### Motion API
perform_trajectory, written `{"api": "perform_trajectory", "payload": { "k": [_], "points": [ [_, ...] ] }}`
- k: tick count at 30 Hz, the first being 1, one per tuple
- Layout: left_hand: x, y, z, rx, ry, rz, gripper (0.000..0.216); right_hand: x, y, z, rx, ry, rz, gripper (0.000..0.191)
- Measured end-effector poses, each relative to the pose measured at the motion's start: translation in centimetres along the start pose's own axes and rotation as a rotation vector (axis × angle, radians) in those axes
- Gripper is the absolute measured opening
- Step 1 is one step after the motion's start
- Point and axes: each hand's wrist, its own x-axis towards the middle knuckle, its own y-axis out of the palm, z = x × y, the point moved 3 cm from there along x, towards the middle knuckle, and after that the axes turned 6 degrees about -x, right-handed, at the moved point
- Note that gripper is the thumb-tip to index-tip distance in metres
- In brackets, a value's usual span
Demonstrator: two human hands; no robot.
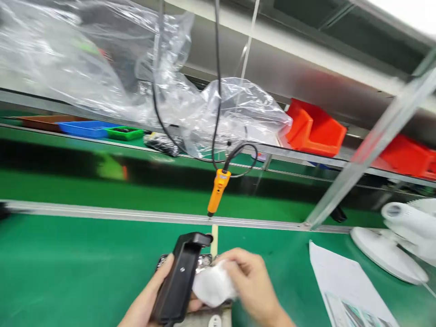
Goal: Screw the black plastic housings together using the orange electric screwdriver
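Note:
Near the bottom centre, my left hand (148,293) is closed around a long black plastic housing (179,279) with a hooked upper end. Its thumb lies along the left side, and fingertips show past the right edge. My right hand (255,286), blurred by motion, pinches a crumpled white cloth or wipe (213,285) close to the housing's right side. Whether the cloth touches the housing, I cannot tell. Partly hidden behind both hands are small shiny metallic parts (205,261) and a pale object under them.
An orange electric screwdriver (219,190) hangs by its cable above the green bench (85,263). Printed sheets (344,277) and a white fan-like device (388,254) are at right. The shelf bears clear plastic bags (238,109), a red bin (316,131) and coloured trays (88,128).

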Motion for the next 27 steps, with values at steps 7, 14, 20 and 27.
{"api": "perform_trajectory", "payload": {
  "k": [7,14,20,27],
  "points": [
    [-0.3,0.0,-1.7,-0.029,0.083,0.020,0.049,-1.5,-9.9,-9.5,-0.954,-0.090,-0.313,0.038],
    [4.2,-2.3,-7.0,0.115,0.388,-0.106,0.040,-4.0,-4.4,-13.9,-1.003,-0.400,-0.253,0.028],
    [13.8,-2.6,-13.8,0.524,0.588,-0.140,0.034,-3.8,-3.7,-14.5,-1.017,-0.432,-0.247,0.027],
    [24.1,-1.6,-17.6,0.976,0.852,-0.443,0.040,-3.9,-3.7,-16.1,-1.019,-0.429,-0.234,0.022]
  ]
}}
